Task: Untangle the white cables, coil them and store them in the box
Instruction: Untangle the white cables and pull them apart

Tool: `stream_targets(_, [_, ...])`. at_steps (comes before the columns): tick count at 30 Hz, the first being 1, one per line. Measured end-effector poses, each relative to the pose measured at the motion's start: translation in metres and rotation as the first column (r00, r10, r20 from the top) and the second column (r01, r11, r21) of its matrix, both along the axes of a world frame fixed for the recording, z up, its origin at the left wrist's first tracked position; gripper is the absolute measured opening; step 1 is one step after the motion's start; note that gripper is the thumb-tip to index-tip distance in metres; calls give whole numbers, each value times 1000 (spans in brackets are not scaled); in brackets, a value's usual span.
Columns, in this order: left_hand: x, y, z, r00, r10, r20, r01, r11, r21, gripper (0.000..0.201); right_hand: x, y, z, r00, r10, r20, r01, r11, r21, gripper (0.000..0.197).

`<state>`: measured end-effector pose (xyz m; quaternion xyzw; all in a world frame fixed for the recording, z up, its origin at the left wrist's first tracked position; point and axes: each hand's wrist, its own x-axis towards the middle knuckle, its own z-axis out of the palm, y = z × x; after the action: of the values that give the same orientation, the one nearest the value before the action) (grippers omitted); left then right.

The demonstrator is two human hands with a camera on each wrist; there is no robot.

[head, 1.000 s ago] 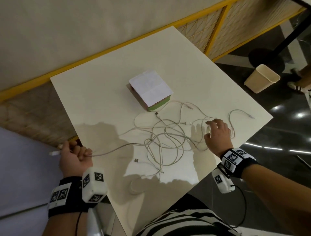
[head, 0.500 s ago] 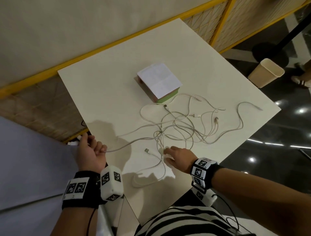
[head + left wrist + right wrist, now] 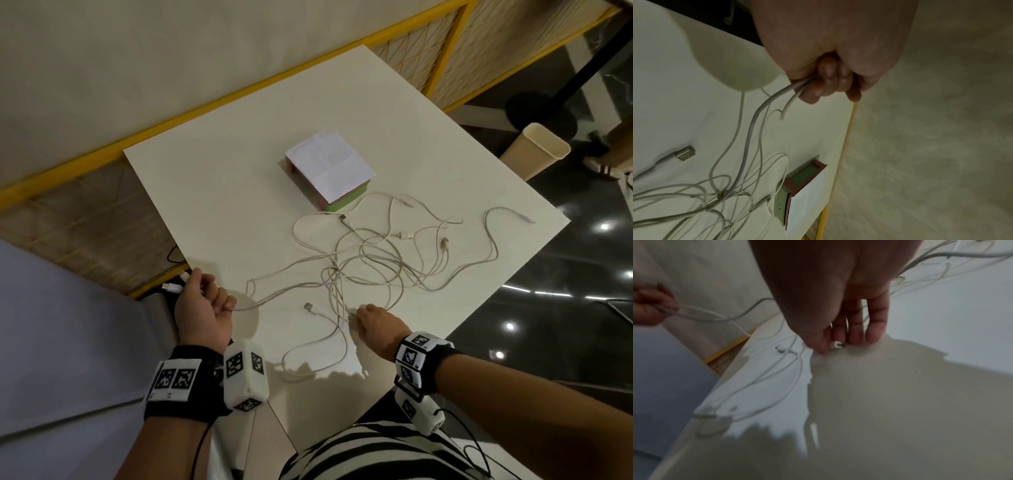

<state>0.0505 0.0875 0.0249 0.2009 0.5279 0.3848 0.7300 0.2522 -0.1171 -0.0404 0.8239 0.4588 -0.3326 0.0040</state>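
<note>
Several white cables (image 3: pixel 370 267) lie tangled in the middle of the white table (image 3: pixel 222 192). My left hand (image 3: pixel 205 291) is at the table's left edge and grips two cable strands (image 3: pixel 777 97) in a fist; a plug end (image 3: pixel 171 287) sticks out behind it. My right hand (image 3: pixel 356 317) is at the near side of the tangle, where thumb and forefinger pinch a small white connector (image 3: pixel 835 344) against the table. The box (image 3: pixel 329 174), pink and green with a white sheet of paper on top, stands beyond the tangle.
A loose USB plug (image 3: pixel 308 306) lies between my hands. A cable loop (image 3: pixel 308 363) reaches the near table edge. A beige bin (image 3: pixel 537 150) stands on the dark floor at the right. A yellow-framed railing (image 3: pixel 442 51) runs behind the table.
My right hand has come from the far right of the tangle to its near side and now pinches a connector. My left hand keeps its grip at the left edge.
</note>
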Motion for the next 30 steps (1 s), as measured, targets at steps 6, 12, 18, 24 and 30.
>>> stream_targets(6, [12, -1, 15, 999, -34, -8, 34, 997, 67, 34, 30, -4, 50, 934, -249, -256, 308, 925, 222, 14])
stream_targets(12, [36, -8, 28, 987, -159, 3, 155, 963, 220, 33, 56, 11, 132, 573, -127, -810, 498, 839, 221, 12])
stream_targets(18, [81, -37, 52, 874, -446, -192, 484, 762, 432, 18, 51, 54, 163, 713, 15, -701, 364, 847, 388, 14])
stream_targets(24, [103, -56, 71, 778, -574, -257, 612, 599, 516, 12, 46, 71, 166, 653, 26, -757, 522, 708, 475, 26])
stream_targets(30, [113, -62, 78, 767, -535, -354, 638, 574, 514, 6, 47, 73, 165, 686, 56, -725, 537, 634, 557, 10])
